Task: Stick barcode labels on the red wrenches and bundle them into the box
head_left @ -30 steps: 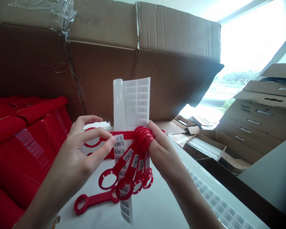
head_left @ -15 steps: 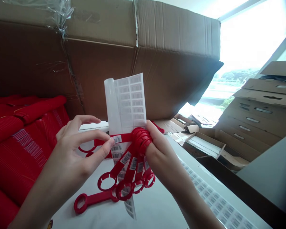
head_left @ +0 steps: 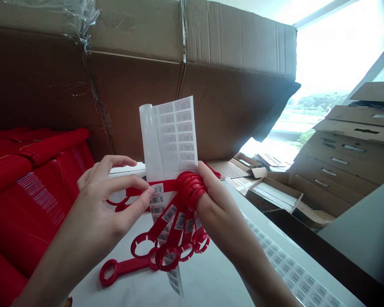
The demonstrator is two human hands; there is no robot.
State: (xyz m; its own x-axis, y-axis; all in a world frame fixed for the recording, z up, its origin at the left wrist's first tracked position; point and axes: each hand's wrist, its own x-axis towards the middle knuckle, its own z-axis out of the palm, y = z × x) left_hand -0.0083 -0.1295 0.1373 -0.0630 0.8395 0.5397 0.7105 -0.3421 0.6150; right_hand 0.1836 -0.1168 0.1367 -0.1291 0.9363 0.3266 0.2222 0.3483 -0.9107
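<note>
My right hand [head_left: 213, 194] is closed around the stacked ring ends of several red plastic wrenches [head_left: 169, 232], which fan out downward and left, with barcode labels on their handles. A sheet of barcode stickers [head_left: 179, 136], curled along its left side, stands upright behind them, its lower part hanging below. The thumb and index finger of my left hand [head_left: 115, 198] pinch at a barcode sticker [head_left: 158, 188] by the topmost handle; the other fingers are raised. Another red wrench [head_left: 131, 265] lies on the white table [head_left: 211, 281] underneath.
Red mesh-like rolls [head_left: 28, 204] are piled at the left. Large cardboard boxes [head_left: 137, 85] stand behind the table. An open carton [head_left: 275, 194] and stacked flat boxes [head_left: 348, 149] are at the right. More sticker sheets [head_left: 291, 268] lie along the right table edge.
The sticker between my left fingertips sits slightly lower against the topmost handle. Both hands, the wrenches and the sheet have otherwise barely shifted.
</note>
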